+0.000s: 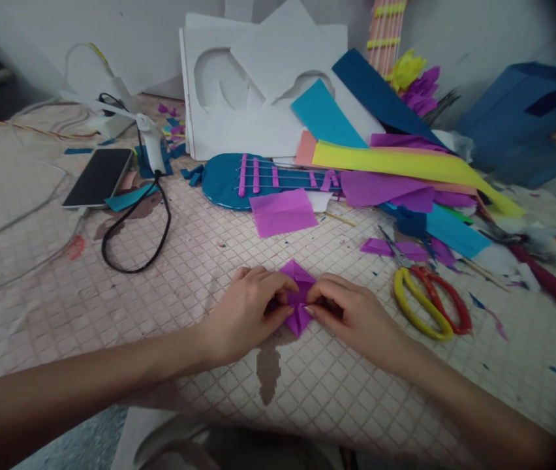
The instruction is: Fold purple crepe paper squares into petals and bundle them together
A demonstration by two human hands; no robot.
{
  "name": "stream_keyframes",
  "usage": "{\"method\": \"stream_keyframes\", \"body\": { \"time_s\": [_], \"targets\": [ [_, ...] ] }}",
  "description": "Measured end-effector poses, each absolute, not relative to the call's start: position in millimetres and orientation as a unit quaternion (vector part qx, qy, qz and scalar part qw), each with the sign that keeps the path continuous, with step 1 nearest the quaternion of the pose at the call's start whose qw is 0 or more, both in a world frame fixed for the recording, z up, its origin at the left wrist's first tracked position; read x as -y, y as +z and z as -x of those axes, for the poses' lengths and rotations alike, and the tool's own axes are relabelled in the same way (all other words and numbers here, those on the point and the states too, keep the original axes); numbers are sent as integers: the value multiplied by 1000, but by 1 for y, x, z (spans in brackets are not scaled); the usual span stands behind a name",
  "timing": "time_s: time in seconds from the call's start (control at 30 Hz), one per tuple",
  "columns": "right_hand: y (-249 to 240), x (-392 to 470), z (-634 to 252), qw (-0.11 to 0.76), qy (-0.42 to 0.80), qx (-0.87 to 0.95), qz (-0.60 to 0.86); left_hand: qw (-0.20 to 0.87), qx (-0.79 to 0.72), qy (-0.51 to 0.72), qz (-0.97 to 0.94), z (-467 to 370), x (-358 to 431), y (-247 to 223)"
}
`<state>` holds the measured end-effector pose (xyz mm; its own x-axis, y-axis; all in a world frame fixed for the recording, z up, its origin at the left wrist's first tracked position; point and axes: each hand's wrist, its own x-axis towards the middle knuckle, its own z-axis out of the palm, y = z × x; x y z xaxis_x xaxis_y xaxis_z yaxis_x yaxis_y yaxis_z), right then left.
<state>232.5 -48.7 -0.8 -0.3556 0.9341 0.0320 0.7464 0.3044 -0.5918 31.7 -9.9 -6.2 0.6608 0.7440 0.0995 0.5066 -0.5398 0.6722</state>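
A small folded purple paper (297, 318) lies on the quilted tablecloth near the front middle, its points facing up and down. My left hand (253, 310) pinches its left side between thumb and fingers. On the right side, the thumb and fingers of my right hand (349, 310) grip the same paper. A flat purple paper square (284, 212) rests just beyond, against a small blue guitar model (226, 181) with pink strips and strings. Scissors (422, 303) with yellow and red handles lie to the right of my right hand.
A phone (99, 177), a black cord loop (136, 267) and a white stand (151, 143) are at the left. Coloured paper strips (395, 160) pile up at the back right, near red-handled pliers (552, 281). White boards (268, 130) lean behind. A blue box (517, 124) stands far right.
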Motion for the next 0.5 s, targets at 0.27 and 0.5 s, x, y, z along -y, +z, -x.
{"method": "stream_keyframes", "body": {
  "time_s": [0.27,0.5],
  "targets": [
    [-2,48,-230,188,235,780,548,313,-366,193,-855,-33,8,-7],
    [-5,48,-231,189,237,784,541,307,-370,206,-852,-34,8,-11]
  ]
}}
